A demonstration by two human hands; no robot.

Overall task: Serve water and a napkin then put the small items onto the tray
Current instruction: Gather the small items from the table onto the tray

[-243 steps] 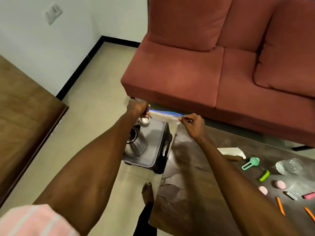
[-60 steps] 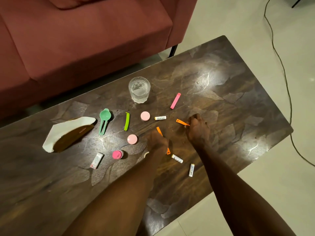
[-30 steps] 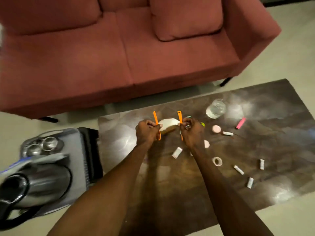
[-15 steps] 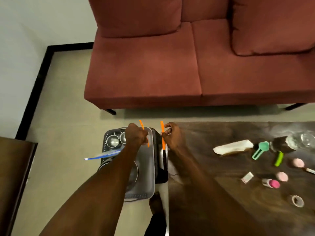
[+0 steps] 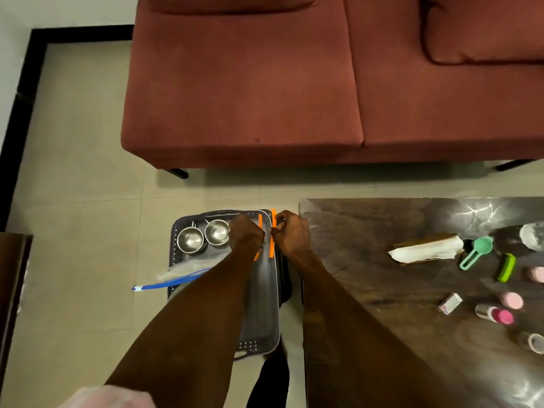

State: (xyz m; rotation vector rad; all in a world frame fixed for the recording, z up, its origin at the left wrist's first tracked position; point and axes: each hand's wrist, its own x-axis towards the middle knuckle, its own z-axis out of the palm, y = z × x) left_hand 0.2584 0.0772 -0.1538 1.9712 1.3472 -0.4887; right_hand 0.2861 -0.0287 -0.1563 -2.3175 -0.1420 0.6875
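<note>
Both hands hover over the grey tray (image 5: 262, 319) that stands left of the dark table (image 5: 382, 334). My left hand (image 5: 245, 237) grips one orange clip (image 5: 260, 220); my right hand (image 5: 291, 235) pinches another orange clip (image 5: 272, 231) upright at the tray's right rim. On the table lie a folded white napkin (image 5: 426, 249), a green scoop (image 5: 477, 251), a green clip (image 5: 507, 267), pink caps (image 5: 511, 300), a small white packet (image 5: 449, 303) and a roll of tape (image 5: 534, 343). The water glass (image 5: 532, 235) shows at the right edge.
Two steel cups (image 5: 203, 235) sit at the tray's far left corner, and a clear zip bag with a blue strip (image 5: 176, 278) hangs over its left rim. A red sofa (image 5: 294, 83) stands behind. A wooden surface (image 5: 11, 278) lies at far left.
Both hands have sunk lower over the tray with the orange clips still held; half a second ago they were just reaching it from the table. The view has shifted slightly left and down.
</note>
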